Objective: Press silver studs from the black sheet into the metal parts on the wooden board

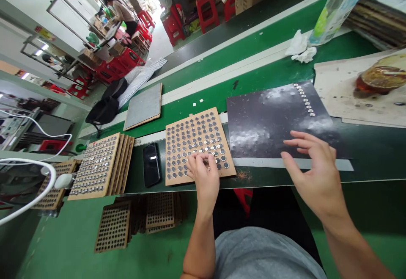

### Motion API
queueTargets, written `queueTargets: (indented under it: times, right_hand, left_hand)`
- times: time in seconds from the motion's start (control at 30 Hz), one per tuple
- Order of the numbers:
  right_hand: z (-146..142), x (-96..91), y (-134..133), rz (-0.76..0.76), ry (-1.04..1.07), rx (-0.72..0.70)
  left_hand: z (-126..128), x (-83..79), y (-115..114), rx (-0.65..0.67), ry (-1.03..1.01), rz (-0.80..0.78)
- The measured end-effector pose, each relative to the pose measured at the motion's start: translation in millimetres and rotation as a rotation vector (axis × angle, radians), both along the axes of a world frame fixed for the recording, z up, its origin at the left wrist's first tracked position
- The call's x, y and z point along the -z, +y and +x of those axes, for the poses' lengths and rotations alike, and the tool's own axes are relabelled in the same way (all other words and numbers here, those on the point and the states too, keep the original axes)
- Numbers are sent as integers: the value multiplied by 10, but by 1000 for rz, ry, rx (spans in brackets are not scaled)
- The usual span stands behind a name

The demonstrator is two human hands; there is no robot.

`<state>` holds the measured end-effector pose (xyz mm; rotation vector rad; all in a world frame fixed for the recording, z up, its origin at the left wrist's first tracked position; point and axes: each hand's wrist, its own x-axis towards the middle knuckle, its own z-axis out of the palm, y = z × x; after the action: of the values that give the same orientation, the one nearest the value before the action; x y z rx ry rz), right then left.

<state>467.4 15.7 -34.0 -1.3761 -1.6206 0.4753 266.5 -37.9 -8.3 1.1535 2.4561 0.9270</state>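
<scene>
My left hand (206, 177) is over the lower part of a brown board (169, 180) that carries rows of small round dark discs (187, 136). Its thumb and fingers are pinched together; what they hold, if anything, is hidden. Some discs near that hand look brighter and silvery. My right hand (314, 167) hovers with fingers spread and nothing in them, over the front right of a black sheet (253, 114) with whitish smudges. A line of small silvery pieces (304, 100) lies along the sheet's far right side.
Left of the board lie a phone (151, 164) and a stack of disc-filled boards (95, 164). Behind is a grey panel (144, 105). At right stand a bottle (338, 10), crumpled tissue (300, 48) and a dish of brown liquid (382, 75). A person (122, 12) works far off.
</scene>
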Motion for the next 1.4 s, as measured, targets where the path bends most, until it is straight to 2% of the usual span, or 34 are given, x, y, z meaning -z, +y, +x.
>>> queueTargets:
  times: [0.17, 0.3, 0.37, 0.5, 0.57, 0.67, 0.8, 0.9, 1.03, 1.1, 1.17, 1.27, 1.4]
  right_hand:
    - [128, 182, 185, 61, -97, 62]
    - [248, 260, 278, 56, -164, 127]
    - [336, 281, 373, -12, -209, 199]
    - [527, 254, 687, -305, -342, 360]
    - [599, 218, 864, -391, -388, 340]
    - [660, 174, 1081, -421, -401, 261]
    - [659, 134, 1174, -414, -365, 204]
    - [531, 62, 991, -374, -288, 143]
    - [148, -93, 406, -285, -123, -117]
    - [-57, -175, 96, -197, 83, -246]
    - [-211, -247, -132, -147, 246, -307]
    - [-326, -320, -290, -112, 356, -344]
    - [-368, -354, -325, -71, 390, -342]
  left_hand:
    - [82, 83, 35, 38, 89, -83]
    - [155, 122, 48, 77, 246, -190]
    - [149, 128, 49, 59, 292, -217]
    - [113, 111, 40, -1, 344, -194]
    - [102, 96, 31, -18, 350, -162]
    - [100, 83, 16, -9, 326, -115]
    - [130, 89, -6, 16, 223, -17]
    - [202, 74, -19, 61, 64, 97]
    - [341, -9, -33, 212, -274, 225]
    - [392, -60, -46, 276, -457, 258]
    - [419, -107, -68, 307, -595, 281]
    - [422, -166, -108, 328, -682, 316]
    - [415, -218, -137, 336, -702, 346]
